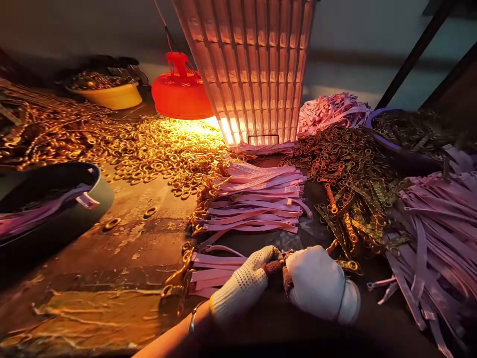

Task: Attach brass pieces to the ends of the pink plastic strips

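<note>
My left hand (pixel 244 281), in a dotted knit glove, is closed with thumb and fingers pinched near the front middle. Against it, my right hand (pixel 318 283) in a white glove is closed too. The fingertips of both meet, and what lies between them is too small and dark to name. Pink straps (pixel 214 271) with metal rings at their left ends lie beside my left hand. Beyond both hands is a stacked row of more pink straps (pixel 257 199). Dark metal link pieces (pixel 354 199) are heaped behind my right hand.
A red lamp (pixel 182 97) hangs over heaped gold rings (pixel 167 149). Beside it stands a tall ribbed panel (pixel 261 74). A dark bin (pixel 102 191) and a yellow basin (pixel 115 97) are at left. Loose pink straps (pixel 443 238) and a purple-rimmed basin (pixel 383 139) are at right.
</note>
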### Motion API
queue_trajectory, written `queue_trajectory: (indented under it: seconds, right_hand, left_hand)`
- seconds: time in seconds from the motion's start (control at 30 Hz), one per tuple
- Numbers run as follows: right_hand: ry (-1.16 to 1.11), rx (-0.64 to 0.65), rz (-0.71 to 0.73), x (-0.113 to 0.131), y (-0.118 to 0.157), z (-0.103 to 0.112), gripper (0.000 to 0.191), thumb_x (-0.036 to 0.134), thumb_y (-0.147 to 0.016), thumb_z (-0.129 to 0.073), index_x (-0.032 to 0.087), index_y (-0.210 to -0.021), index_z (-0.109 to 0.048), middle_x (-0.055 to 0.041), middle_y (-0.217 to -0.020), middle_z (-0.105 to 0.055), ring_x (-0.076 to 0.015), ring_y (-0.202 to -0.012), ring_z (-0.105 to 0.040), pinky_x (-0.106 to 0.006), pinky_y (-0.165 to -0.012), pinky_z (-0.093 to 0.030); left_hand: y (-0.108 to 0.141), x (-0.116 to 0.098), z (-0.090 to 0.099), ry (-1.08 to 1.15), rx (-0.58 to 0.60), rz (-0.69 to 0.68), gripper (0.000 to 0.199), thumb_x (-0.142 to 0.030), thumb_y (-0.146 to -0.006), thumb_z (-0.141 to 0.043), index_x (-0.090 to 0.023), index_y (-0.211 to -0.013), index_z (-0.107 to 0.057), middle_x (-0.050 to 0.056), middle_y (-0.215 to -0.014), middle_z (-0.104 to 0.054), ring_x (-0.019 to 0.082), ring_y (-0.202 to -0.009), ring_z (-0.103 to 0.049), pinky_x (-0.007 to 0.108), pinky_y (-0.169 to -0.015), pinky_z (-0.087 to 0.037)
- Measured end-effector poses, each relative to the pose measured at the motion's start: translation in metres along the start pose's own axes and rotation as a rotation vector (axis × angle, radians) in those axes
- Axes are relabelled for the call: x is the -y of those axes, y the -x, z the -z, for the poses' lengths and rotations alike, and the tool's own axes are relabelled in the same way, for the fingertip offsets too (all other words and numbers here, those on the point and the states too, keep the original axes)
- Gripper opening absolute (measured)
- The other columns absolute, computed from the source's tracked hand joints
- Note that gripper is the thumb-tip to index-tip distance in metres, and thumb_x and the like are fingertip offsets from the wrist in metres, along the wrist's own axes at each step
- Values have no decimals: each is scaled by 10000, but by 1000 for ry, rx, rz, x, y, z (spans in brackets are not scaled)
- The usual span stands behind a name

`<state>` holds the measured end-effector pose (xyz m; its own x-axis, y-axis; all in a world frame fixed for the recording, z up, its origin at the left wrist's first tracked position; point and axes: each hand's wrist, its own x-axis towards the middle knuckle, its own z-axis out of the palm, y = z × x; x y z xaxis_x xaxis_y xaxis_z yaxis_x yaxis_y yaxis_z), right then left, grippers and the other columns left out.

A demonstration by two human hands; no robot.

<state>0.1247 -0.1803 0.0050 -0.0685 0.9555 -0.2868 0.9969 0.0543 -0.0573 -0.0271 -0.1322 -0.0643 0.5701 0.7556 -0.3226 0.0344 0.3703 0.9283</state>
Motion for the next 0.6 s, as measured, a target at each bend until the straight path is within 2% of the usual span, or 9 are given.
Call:
queue_trajectory:
  seconds: [0.1, 0.23, 0.3, 0.4, 0.5, 0.6]
  right_hand:
    - [-50, -20, -13, 0, 8, -12, 170, 123, -684, -676, 186, -839, -707, -104, -761, -710, -272, -663, -684, -269, -478, -315]
    - [-272, -138, -42, -6, 10, -34, 175, 69, -740, -601, 208, -836, -645, -39, -760, -701, -211, -668, -668, -277, -533, -353]
    - [-292, -246, -15, -13, 14, -41, 175, 49, -746, -576, 195, -825, -631, -49, -796, -698, -208, -726, -661, -285, -604, -392]
    - [-198, -476, 25, -23, 23, -52, 203, 57, -742, -574, 169, -897, -640, -84, -849, -683, -229, -780, -632, -310, -666, -411]
    - [-36, -679, 103, -23, 26, -68, 136, 71, -836, -528, 155, -893, -619, -92, -799, -643, -215, -716, -570, -325, -645, -391]
    - [103, -752, 100, -16, 19, -89, 157, 66, -886, -490, 164, -790, -568, -85, -722, -592, -202, -639, -503, -330, -579, -335]
  left_hand:
    - [6, -7, -1, -29, 0, 9, 259, -396, -797, -737, -169, -766, -617, 23, -737, -610, 128, -627, -501, 210, -548, -428]
    - [10, -25, -8, 144, -23, 158, 297, -430, -868, -668, -179, -773, -542, -36, -615, -483, 56, -447, -355, 142, -388, -273]
    - [7, -33, -8, 285, 3, 216, 257, -361, -839, -696, -174, -775, -531, -55, -591, -429, 38, -424, -323, 118, -365, -254]
    - [-7, -44, 0, 413, 8, 294, 151, -261, -814, -672, -154, -817, -566, -48, -584, -433, 29, -399, -325, 106, -337, -258]
    - [-35, -63, 13, 279, -141, 211, 67, -179, -840, -579, -119, -858, -603, -12, -593, -490, 28, -390, -348, 101, -329, -271]
    - [-78, -98, 20, 125, -249, 44, 164, -95, -836, -525, -103, -952, -642, 10, -628, -545, 35, -434, -437, 87, -367, -307]
